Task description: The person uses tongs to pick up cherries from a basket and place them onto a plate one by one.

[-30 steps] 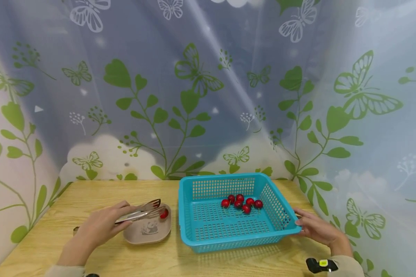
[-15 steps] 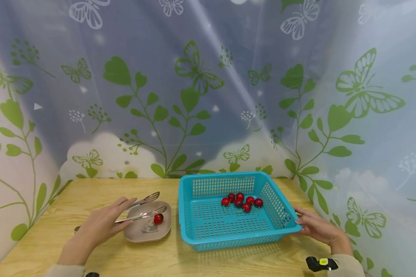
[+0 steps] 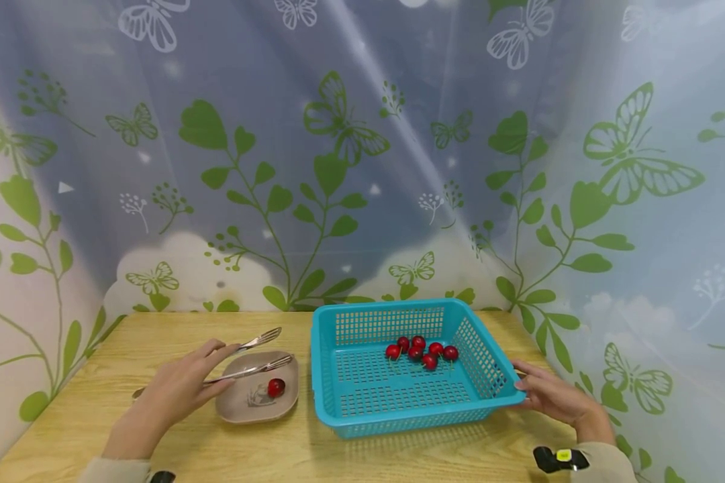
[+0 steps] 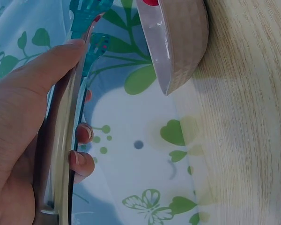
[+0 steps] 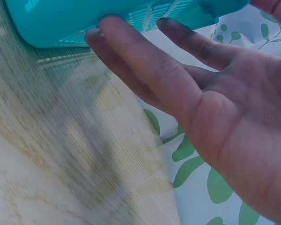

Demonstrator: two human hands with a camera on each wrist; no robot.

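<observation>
Left hand (image 3: 172,386) holds slotted metal tongs (image 3: 272,365), tips spread; right hand (image 3: 552,399), fingers straight, touches perforated plastic basket (image 3: 429,414); only left wrist view shows the plate (image 4: 189,44) textured outside.

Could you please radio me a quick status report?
Left hand holding metal tongs, tips parted. Right hand touching turquoise basket. One cherry loose on beige plate. No obstruction visible.

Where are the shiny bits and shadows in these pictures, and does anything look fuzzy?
Head view: a pale streak of glare slants down the butterfly-print curtain, and the turquoise plastic basket casts a shadow on the pale wooden table; left wrist view: the silvery metal tongs gleam along their length; right wrist view: soft shadow covers some tabletop, and everything looks slightly hazy.
</observation>
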